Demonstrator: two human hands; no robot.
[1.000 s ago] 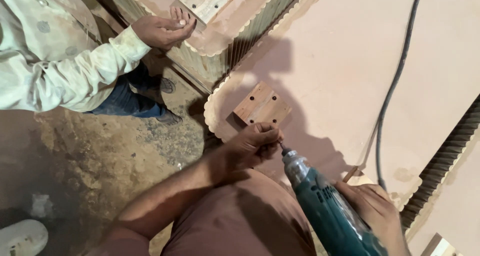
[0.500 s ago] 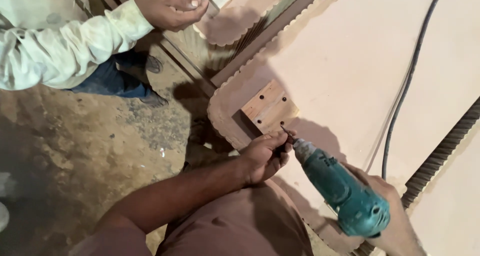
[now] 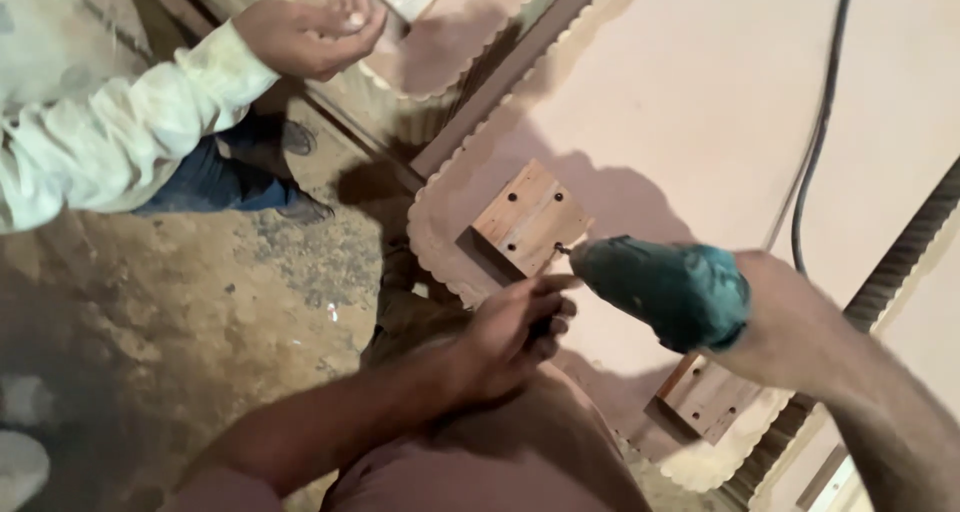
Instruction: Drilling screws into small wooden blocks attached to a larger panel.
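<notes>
Dusty concrete floor fills the left of our head view, and a pale board with a scalloped edge lies across the right. On its near-left corner sits a small wooden block with four dark holes; a second block shows lower right, partly hidden. Our right hand is closed around the grip of a green drill, whose tip meets the near edge of the first block. Our left hand curls just beside the tip, fingers bent as if pinching something small, though we cannot tell what. A black cord trails away across the board.

To drive well here, we judge the drill should stand square to the block, pressed steadily, with fingertips kept clear of the bit.

We count two blocks, one drill, one cord. Far left, another person's hand in a pale sleeve is cupped, half closed.
</notes>
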